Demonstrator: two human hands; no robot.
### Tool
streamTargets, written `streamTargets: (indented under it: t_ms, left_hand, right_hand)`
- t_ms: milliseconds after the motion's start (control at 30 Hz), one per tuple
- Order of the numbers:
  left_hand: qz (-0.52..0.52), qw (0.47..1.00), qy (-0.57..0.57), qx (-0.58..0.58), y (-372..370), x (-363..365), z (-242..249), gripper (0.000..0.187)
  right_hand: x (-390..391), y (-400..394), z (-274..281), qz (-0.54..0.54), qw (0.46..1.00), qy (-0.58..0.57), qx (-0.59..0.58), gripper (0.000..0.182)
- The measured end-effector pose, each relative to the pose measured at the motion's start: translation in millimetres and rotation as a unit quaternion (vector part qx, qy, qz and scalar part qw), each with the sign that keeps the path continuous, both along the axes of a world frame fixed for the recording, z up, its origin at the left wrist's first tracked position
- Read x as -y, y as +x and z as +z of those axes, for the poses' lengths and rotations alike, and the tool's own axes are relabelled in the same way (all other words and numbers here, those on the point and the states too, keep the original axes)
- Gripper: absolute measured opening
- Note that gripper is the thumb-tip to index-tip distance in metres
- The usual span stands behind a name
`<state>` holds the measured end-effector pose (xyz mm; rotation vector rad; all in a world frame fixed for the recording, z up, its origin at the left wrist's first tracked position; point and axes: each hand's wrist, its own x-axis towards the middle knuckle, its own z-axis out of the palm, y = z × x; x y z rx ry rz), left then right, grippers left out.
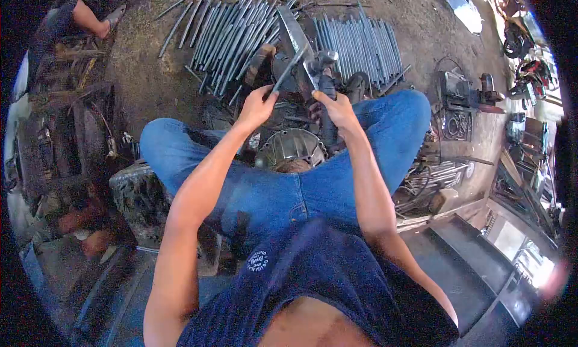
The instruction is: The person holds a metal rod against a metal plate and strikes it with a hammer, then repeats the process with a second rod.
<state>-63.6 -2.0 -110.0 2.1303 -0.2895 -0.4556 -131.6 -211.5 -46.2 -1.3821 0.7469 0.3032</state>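
Note:
My left hand (257, 110) is closed around the lower end of a grey metal rod (288, 72), which slants up to the right. Its upper end reaches the side of a long flat metal bar (295, 34). At the near end of that bar my right hand (337, 110) is closed, its thumb on the edge; some fingers are hidden. Just beyond the right hand is a dark machine part with a rounded metal head (326, 59). A round ribbed metal housing (290, 147) sits between my legs.
Bundles of metal rods lie on the ground at left (229, 40) and right (358, 49). A machine (463, 94) stands on the right, with motorbikes (533, 79) farther off. Another person's leg (90, 17) shows at upper left. A dark block (141, 196) is beside my left knee.

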Motion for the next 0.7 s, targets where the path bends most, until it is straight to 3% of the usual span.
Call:
streamTargets:
  t_ms: [133,233,267,433,567,667,700]
  left_hand:
    - [-0.01,0.997,0.039,-0.06,3.0,-2.9,2.5,0.042]
    - [-0.002,0.989,0.037,-0.144,1.6,-1.3,21.8,0.04]
    - [0.004,0.997,0.038,-0.066,-2.3,-2.5,5.8,0.04]
    - [0.024,0.999,0.046,-0.005,-5.1,-7.7,8.5,0.037]
    - [0.013,0.994,0.1,-0.031,-5.8,-7.6,13.9,0.043]
    - [0.004,0.993,0.114,-0.03,-6.1,-8.3,23.4,0.042]
    - [0.004,0.993,0.114,-0.035,-7.9,-8.3,22.1,0.042]
  right_hand:
    - [-1.3,8.3,10.7,-0.009,0.998,-0.023,-0.054,0.028]
    - [-6.1,14.1,19.8,-0.084,0.995,0.042,-0.046,0.038]
    - [-5.0,16.9,20.5,-0.076,0.995,0.028,-0.062,0.041]
    - [4.2,37.0,39.3,-0.07,0.996,-0.011,-0.061,0.058]
    - [10.2,70.4,133.9,-0.086,0.979,-0.16,0.096,0.066]
    - [0.9,86.2,196.2,-0.151,0.917,-0.197,0.311,0.054]
    - [3.6,90.4,199.7,-0.174,0.903,-0.157,0.36,0.056]
